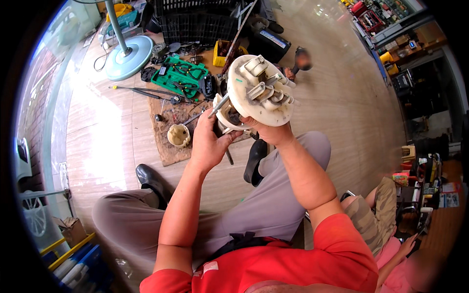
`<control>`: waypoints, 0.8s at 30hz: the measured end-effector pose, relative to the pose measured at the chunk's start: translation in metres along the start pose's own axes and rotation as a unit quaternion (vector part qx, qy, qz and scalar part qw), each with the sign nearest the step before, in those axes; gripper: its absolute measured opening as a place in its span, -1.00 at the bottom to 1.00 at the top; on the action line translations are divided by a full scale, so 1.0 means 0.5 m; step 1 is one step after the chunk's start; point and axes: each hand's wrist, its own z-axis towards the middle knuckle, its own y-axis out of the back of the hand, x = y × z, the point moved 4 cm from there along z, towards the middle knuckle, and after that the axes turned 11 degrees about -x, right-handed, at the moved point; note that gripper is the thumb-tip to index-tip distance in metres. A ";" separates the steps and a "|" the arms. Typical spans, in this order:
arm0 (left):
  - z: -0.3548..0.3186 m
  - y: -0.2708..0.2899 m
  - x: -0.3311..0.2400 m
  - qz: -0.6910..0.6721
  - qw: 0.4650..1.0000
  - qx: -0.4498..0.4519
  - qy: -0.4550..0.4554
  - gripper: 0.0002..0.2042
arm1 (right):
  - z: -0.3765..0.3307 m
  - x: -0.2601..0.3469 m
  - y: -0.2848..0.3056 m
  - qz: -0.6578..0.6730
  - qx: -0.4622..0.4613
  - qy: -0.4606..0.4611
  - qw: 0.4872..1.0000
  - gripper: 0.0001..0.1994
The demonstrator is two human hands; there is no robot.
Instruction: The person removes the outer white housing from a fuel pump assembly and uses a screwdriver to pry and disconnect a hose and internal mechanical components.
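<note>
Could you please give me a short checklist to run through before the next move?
1. Right hand gripping the white disc near its lower edge: ok.
2. Left hand holding the white lower part: ok.
3. Metal rod joined to the disc: cannot tell, its upper end is hidden.
4. White cup resting on the board, apart from both hands: ok.
5. Green tool case closed: not ok, it lies open.

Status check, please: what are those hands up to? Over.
Left hand and right hand gripping white plastic part. Part tilted, held aloft. Green toolbox open beyond, clear of both hands.
</note>
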 end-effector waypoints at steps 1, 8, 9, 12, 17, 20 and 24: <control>-0.002 -0.002 0.006 -0.002 1.000 0.001 0.016 -0.44 | -0.005 -0.011 0.001 -0.003 -0.001 -0.007 1.000 -0.56; -0.007 -0.008 0.054 -0.107 0.988 -0.006 0.113 -0.48 | 0.000 -0.019 0.018 0.101 -0.015 0.062 0.993 -0.54; -0.007 -0.009 0.057 -0.122 0.985 -0.005 0.119 -0.49 | 0.000 -0.019 0.017 0.130 -0.015 0.037 0.991 -0.53; -0.008 -0.005 0.054 -0.102 0.988 -0.001 0.117 -0.51 | 0.006 -0.009 0.015 0.187 -0.003 -0.010 0.982 -0.51; -0.004 -0.002 0.025 -0.105 0.987 0.022 0.122 -0.49 | 0.008 0.005 0.028 -0.015 -0.035 0.174 0.984 -0.61; -0.004 -0.001 0.016 -0.113 0.981 0.058 0.149 -0.43 | 0.022 0.000 0.031 0.118 -0.039 -0.003 0.992 -0.63; -0.007 -0.004 0.022 -0.130 0.974 0.100 0.159 -0.31 | 0.036 -0.024 0.013 0.323 -0.061 -0.173 0.929 -0.64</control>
